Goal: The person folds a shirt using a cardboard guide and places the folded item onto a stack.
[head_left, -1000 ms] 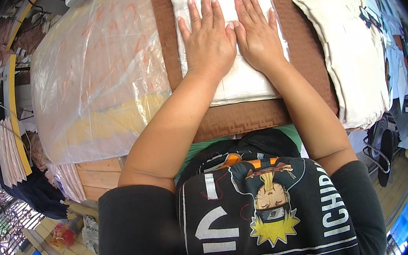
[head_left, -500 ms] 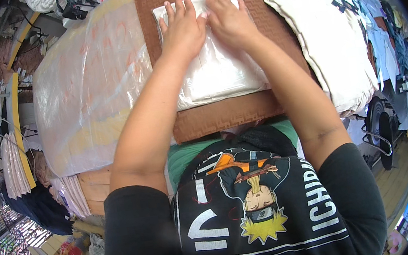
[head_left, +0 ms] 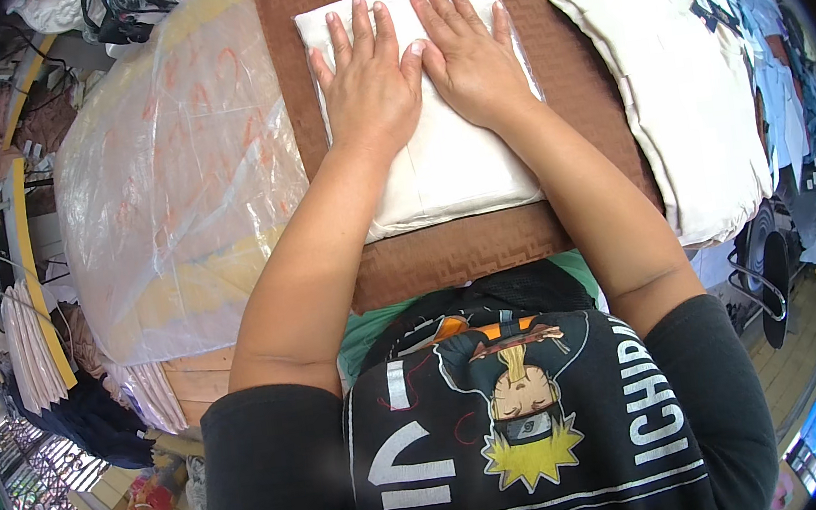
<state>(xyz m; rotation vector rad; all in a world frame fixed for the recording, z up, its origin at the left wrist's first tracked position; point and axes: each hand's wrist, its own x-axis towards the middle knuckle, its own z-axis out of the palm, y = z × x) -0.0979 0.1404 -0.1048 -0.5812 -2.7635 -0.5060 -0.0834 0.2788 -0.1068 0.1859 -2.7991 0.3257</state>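
Note:
A folded cream-white garment in a clear plastic sleeve [head_left: 460,179] lies flat in front of me, a rounded-corner rectangle. Under it spreads a brown patterned cloth [head_left: 458,254] covering the work surface. My left hand [head_left: 373,98] rests palm down on the package's upper left part, its fingers stretched and spread apart. Beside it, my right hand [head_left: 479,65] lies flat on the upper right part, fingers also extended. The two thumbs nearly meet in the middle. Neither hand grips anything; both only touch the package from above.
On the left, a yellowish padded board [head_left: 177,170] sits under wrinkled clear plastic. A stack of cream fabric [head_left: 681,93] drapes along the right. Garments hang at far right [head_left: 785,101] and far left [head_left: 36,343]. A curved metal bar [head_left: 762,283] stands beyond the right edge.
Both hands stay flat on the package, having shifted slightly toward me. Less glare and fewer wrinkles show on its plastic. The whole view has moved a little.

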